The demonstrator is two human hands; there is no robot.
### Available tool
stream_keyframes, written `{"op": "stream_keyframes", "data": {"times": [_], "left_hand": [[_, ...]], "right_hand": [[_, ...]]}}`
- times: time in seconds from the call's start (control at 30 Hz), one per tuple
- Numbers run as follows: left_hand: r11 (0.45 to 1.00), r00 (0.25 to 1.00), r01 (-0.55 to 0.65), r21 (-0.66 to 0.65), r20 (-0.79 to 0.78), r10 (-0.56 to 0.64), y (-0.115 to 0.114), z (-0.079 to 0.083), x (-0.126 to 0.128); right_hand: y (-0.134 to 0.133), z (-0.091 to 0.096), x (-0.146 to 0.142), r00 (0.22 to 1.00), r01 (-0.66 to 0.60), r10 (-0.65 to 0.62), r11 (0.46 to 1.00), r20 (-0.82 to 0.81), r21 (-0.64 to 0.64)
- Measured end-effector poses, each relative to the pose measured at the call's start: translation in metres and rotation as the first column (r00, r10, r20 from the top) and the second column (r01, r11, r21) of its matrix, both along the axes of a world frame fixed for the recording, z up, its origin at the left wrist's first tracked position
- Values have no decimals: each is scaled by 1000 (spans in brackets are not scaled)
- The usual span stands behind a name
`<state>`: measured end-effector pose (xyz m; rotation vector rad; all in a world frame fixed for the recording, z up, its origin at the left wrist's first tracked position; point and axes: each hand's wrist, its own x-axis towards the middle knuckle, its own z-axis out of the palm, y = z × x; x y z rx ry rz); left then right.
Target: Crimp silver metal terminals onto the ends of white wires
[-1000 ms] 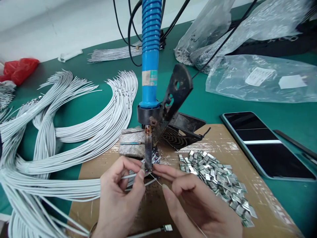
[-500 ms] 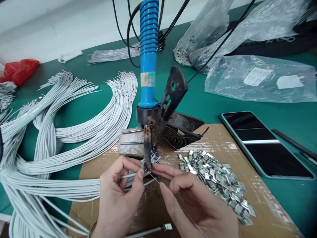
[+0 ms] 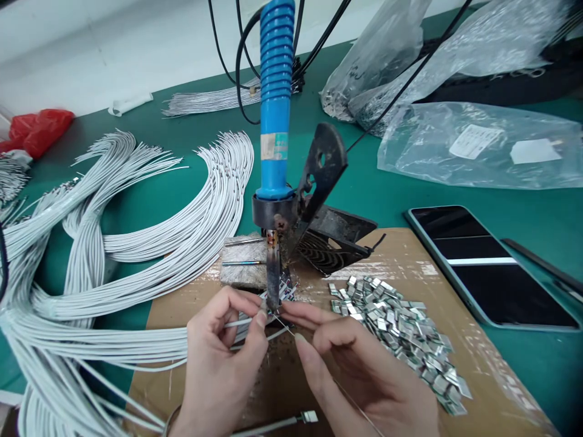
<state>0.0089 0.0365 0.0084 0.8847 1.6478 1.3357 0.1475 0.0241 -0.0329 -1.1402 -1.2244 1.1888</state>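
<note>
In the middle, a blue-handled soldering iron [image 3: 276, 103] hangs tip down in a black holder [image 3: 273, 212]. My left hand [image 3: 223, 358] pinches the end of a white cable [image 3: 241, 323] between thumb and forefinger, right at the iron's tip. Closed around a thin solder wire [image 3: 285, 325], my right hand [image 3: 359, 364] has its fingertips on the other side of the tip. The solder's end reaches the tip; the joint there is too small to make out. Below the hands lies another cable with a small metal connector [image 3: 308, 416].
Small metal connectors [image 3: 401, 334] are heaped on the cardboard [image 3: 492, 364] at right, beside a phone [image 3: 492, 267]. Bundles of white cables [image 3: 173, 243] fill the left. A cleaning pad [image 3: 243, 273] sits behind the left hand. Plastic bags [image 3: 478, 145] lie at the back right.
Both hands hold their places at the iron's tip. The whole view has shifted very slightly, with the left hand a touch further right.
</note>
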Motion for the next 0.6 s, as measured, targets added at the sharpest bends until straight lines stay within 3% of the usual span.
{"op": "stream_keyframes", "data": {"times": [0.37,0.6], "left_hand": [[1000,1000,-6,7,13,6,0,1,0],[1000,1000,-6,16,2,6,0,1,0]], "right_hand": [[-1,9,-9,992,122,-125,988,-30,-90],[-1,6,-8,995,96,-97,995,-24,-42]]}}
